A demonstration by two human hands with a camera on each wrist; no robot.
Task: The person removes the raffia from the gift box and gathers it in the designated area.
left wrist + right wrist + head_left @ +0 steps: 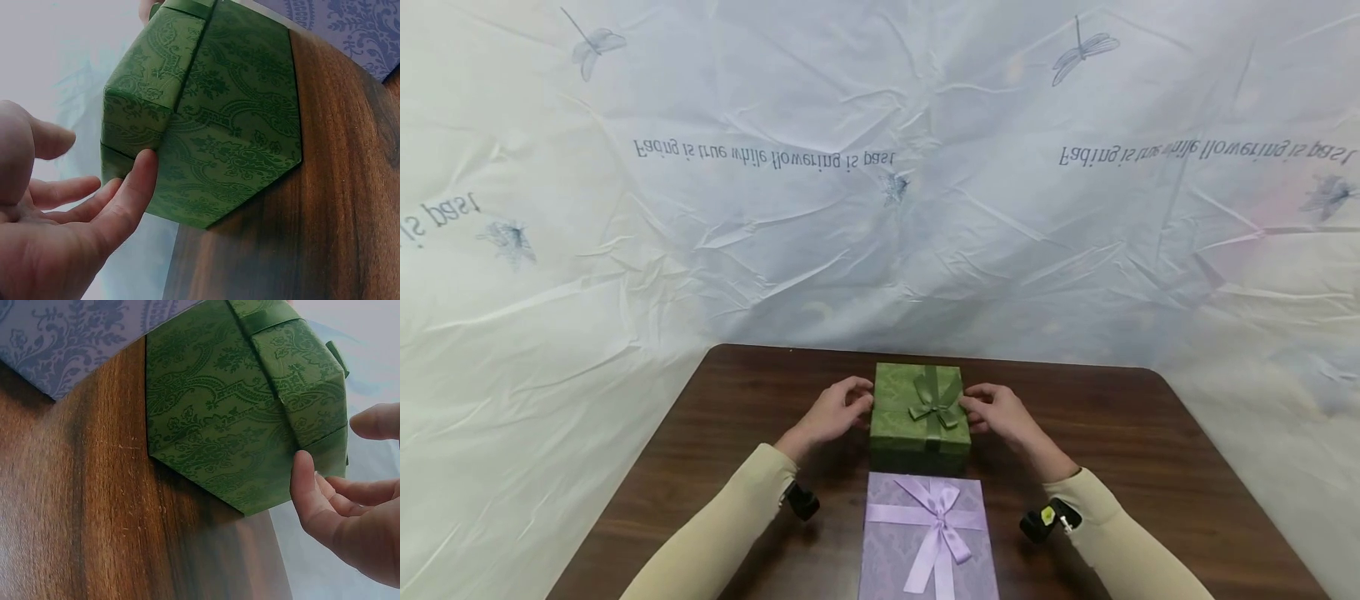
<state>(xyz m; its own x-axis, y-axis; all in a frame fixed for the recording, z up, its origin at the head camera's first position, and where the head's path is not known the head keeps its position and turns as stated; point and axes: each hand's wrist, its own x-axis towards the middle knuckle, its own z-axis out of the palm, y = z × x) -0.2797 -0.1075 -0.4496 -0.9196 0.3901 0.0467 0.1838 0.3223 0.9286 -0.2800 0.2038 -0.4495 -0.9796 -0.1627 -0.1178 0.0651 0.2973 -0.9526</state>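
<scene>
Green gift box (920,417) sits on the dark wood tabletop (1150,450), toward the far edge and roughly centred; patterned green paper, matching ribbon tied in a bow (936,402) on the lid; my left hand (833,411) is at its left side, my right hand (1000,414) at its right side, one on each flank; left grip: fingers lightly curved and spread, not closed around anything; in the left wrist view the thumb tip (142,172) touches the box's side wall near the lid seam, the other fingers lie apart from the box with a visible gap; right grip: much the same, relaxed and wide; in the right wrist view the thumb (304,481) rests against the side wall just under the lid edge, the remaining fingers sit clear of the paper; so contact is by the thumbs only as far as the wrist views show, and neither hand clasps the box; box base is flat on the wood, not lifted or tilted; just in front of it, nearer to me, lies a lilac gift box (928,533) with a pale purple satin bow (942,521), its far edge close beside the green one; crumpled white sheeting (880,208) printed with dragonflies and text stands behind and to both sides of the tabletop; cream sleeves (715,533) cover both forearms.
</scene>
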